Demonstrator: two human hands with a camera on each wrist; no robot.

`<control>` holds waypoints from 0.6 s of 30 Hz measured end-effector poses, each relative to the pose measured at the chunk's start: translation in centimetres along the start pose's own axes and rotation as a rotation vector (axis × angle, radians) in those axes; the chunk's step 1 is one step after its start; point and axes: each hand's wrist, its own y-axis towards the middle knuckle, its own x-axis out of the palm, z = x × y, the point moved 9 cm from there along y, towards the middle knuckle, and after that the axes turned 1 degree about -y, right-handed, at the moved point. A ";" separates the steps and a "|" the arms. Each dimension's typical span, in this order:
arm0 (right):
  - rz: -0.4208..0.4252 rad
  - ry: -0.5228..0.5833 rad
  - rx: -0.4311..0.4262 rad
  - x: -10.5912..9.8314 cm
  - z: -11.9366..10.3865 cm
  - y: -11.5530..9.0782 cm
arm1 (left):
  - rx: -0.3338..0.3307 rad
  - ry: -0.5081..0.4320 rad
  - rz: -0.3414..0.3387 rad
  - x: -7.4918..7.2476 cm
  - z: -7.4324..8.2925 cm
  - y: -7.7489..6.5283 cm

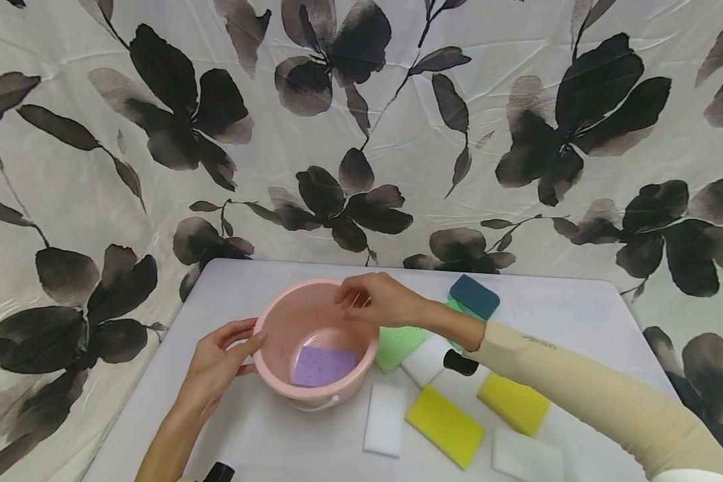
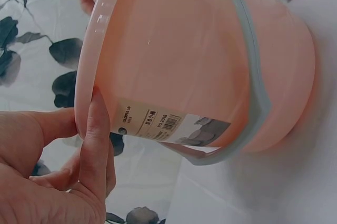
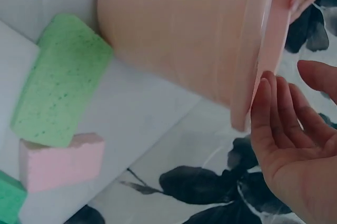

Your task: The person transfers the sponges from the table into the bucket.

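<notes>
A pink plastic bucket (image 1: 354, 381) stands upright on the white table, with a purple sponge (image 1: 324, 367) lying on its bottom. My left hand (image 1: 217, 361) pinches the bucket's left rim between thumb and fingers. Below that grip, a printed label (image 2: 168, 124) and a grey-white carrying handle (image 2: 255, 82) show in the left wrist view. Over the right part of the bucket's mouth is my right hand (image 1: 382, 301), its fingers loosely bent with nothing in them. In the right wrist view its fingertips (image 3: 261, 90) are close by the rim; whether they touch it I cannot tell.
Right of the bucket lie a green sponge (image 1: 397, 345), a dark blue one (image 1: 474, 296), yellow sponges (image 1: 446, 426) and several white blocks (image 1: 385, 418). A pink block (image 3: 60, 163) shows in the right wrist view. Flowered cloth (image 1: 337, 134) hangs behind the table.
</notes>
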 end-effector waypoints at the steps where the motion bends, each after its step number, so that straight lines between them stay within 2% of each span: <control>1: 0.015 0.005 0.004 -0.3 0.2 -0.2 | 0.000 0.002 0.001 0.0 0.0 0.0; 9: 0.124 0.026 0.062 -2.4 2.4 -2.0 | 0.003 0.002 -0.006 0.1 0.1 -0.1; 18: 0.244 0.037 0.095 -3.9 5.3 -3.7 | 0.001 0.000 0.000 0.1 -0.1 0.0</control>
